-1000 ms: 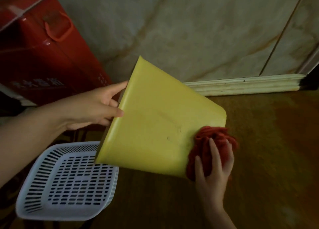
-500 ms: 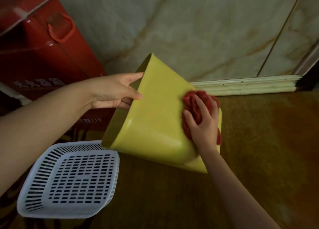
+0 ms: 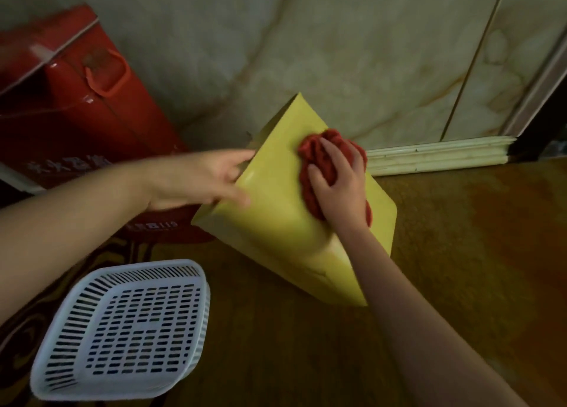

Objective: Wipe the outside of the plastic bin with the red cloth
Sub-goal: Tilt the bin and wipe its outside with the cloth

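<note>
The yellow plastic bin (image 3: 276, 222) is tilted in the air above the wooden floor, its open end turned to the left and away from me. My left hand (image 3: 202, 179) grips its rim on the left side; the hand is blurred. My right hand (image 3: 340, 188) presses the bunched red cloth (image 3: 316, 152) flat against the bin's upper outer wall, fingers spread over the cloth. The inside of the bin is hidden.
A white slotted plastic basket (image 3: 122, 330) lies on the floor at the lower left. A red metal box (image 3: 70, 121) with a handle stands at the left against the marble wall. A pale skirting board (image 3: 435, 155) runs along the wall's foot at right.
My right hand carried the red cloth from the bin's lower corner up to its upper wall. The bin turned and swung to the right, and my left hand shifted along its rim.
</note>
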